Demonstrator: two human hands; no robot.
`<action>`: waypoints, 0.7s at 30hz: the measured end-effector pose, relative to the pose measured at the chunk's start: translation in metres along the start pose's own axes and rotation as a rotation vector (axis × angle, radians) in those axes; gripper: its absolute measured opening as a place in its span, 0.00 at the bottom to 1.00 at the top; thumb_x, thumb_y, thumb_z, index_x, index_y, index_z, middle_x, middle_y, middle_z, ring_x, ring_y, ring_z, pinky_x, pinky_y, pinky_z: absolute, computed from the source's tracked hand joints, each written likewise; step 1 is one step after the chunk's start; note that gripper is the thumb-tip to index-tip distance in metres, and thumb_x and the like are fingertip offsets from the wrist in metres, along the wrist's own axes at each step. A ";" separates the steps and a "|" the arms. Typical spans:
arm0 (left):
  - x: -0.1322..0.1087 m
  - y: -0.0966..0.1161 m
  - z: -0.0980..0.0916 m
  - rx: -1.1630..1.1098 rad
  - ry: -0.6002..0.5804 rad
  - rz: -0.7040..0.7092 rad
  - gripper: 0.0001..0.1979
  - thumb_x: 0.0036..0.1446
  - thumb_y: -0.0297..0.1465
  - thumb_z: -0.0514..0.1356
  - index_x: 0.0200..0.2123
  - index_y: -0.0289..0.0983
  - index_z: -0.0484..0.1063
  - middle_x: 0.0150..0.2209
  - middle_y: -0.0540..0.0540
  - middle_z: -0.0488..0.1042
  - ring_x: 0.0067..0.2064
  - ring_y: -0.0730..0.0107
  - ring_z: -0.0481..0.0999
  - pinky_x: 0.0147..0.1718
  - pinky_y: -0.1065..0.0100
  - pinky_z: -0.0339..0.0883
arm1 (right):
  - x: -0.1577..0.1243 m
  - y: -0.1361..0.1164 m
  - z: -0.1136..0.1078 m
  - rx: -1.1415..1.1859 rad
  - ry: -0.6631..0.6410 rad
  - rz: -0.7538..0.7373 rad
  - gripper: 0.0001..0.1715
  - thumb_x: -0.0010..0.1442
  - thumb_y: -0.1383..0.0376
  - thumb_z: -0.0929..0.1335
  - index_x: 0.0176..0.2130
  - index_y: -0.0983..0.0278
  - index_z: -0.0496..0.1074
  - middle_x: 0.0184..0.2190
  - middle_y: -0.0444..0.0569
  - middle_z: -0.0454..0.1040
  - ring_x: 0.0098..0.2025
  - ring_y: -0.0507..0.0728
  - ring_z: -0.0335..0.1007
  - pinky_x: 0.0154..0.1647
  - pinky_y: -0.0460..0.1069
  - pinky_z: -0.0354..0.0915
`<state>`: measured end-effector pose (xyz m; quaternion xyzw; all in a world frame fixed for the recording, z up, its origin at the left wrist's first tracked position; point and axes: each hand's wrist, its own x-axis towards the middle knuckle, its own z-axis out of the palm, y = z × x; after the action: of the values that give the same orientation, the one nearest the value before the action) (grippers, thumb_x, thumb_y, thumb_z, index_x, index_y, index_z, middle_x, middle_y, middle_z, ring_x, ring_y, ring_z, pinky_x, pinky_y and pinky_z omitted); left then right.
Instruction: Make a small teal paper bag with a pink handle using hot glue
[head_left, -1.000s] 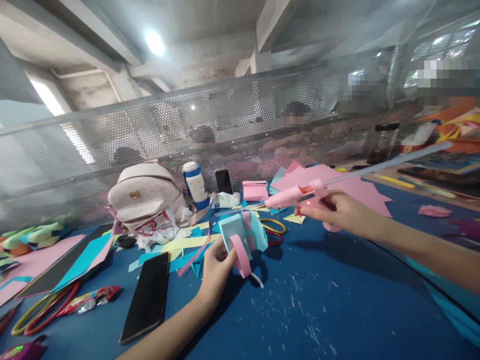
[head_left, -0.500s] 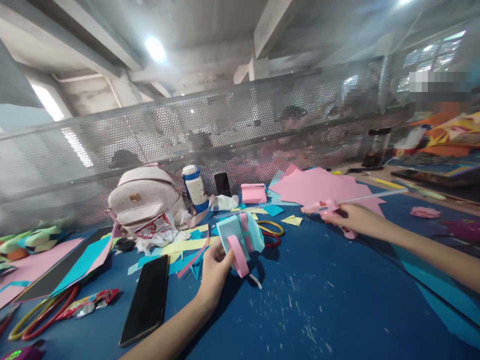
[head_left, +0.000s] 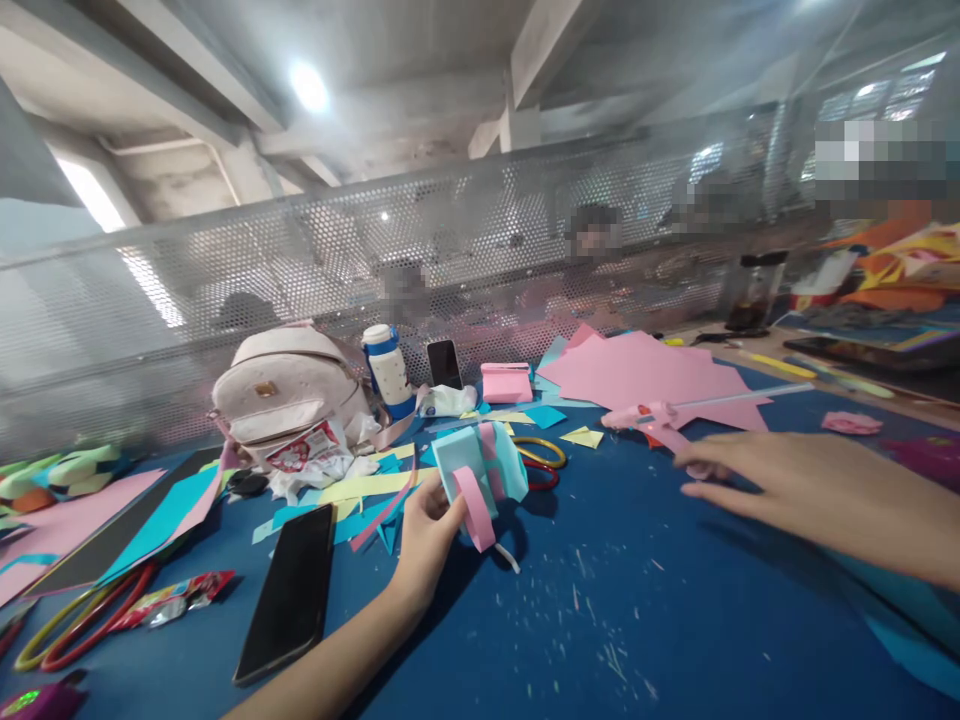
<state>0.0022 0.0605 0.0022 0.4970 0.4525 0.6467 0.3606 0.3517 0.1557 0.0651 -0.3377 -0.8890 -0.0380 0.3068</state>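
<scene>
Between the thumb and fingers of my left hand (head_left: 431,535) is a small light-blue paper bag (head_left: 457,458) with pink paper strips, one of them looped like a handle. My right hand (head_left: 780,490) is off the pink glue gun (head_left: 651,422), its fingers apart and just beside the handle end. A clear glue stick (head_left: 750,394) juts from the back of the gun, which rests on the blue table. Behind the paper bag lie scissors (head_left: 546,453) with yellow and red handles, partly covered.
A black phone (head_left: 289,590) lies left of my left arm. Farther back are a pale backpack (head_left: 292,385), a bottle (head_left: 388,372), a small pink paper bag (head_left: 506,383) and pink paper sheets (head_left: 645,370). A perforated metal screen (head_left: 480,250) stands behind the table.
My right hand has let go of the glue gun and drawn back toward me, fingers opening. The left hand keeps its hold on the light-blue paper bag, almost unmoved.
</scene>
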 end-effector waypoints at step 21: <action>-0.005 0.003 0.004 0.069 -0.041 0.007 0.15 0.53 0.34 0.64 0.44 0.35 0.76 0.40 0.44 0.80 0.43 0.58 0.78 0.41 0.64 0.71 | 0.121 -0.129 0.082 0.439 -0.105 -0.349 0.21 0.52 0.63 0.72 0.46 0.60 0.68 0.48 0.48 0.70 0.52 0.59 0.62 0.56 0.57 0.58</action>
<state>0.0069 0.0556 0.0041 0.5239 0.4651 0.6217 0.3501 0.1586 0.1486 0.0859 -0.1064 -0.9354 0.1208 0.3149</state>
